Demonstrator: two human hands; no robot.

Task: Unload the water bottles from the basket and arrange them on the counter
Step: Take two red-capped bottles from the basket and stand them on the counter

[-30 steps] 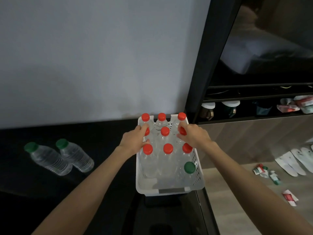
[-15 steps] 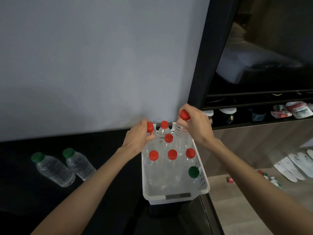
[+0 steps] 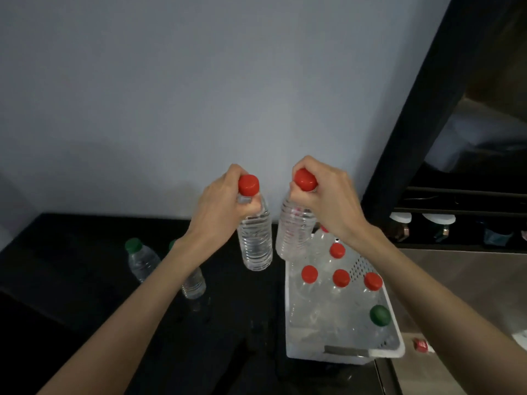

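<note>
Water bottles, clear with red caps, hang one in each of a person's hands above a dark counter [image 3: 85, 309]. The left hand [image 3: 225, 201] is closed around the neck of one bottle [image 3: 255, 238], which hangs upright over the counter, just left of the basket. The right hand [image 3: 328, 201] is closed around the neck and cap of a second bottle [image 3: 293, 232], whose base hovers over the basket's far left corner. The two bottles are near each other but apart. The white basket [image 3: 393, 346] sits at the counter's right end and holds several more bottles: at least four red caps and one green cap [image 3: 379, 315] show. Two green-capped bottles already stand on the counter to the left, one [image 3: 141, 260] in plain sight, the other [image 3: 194, 283] partly hidden behind the left forearm. The step in hand looks like the carry from basket to counter. The next move likely calls for swinging both bottles left and setting them down upright beside the standing pair, without knocking those over, then loosening both hands.
</note>
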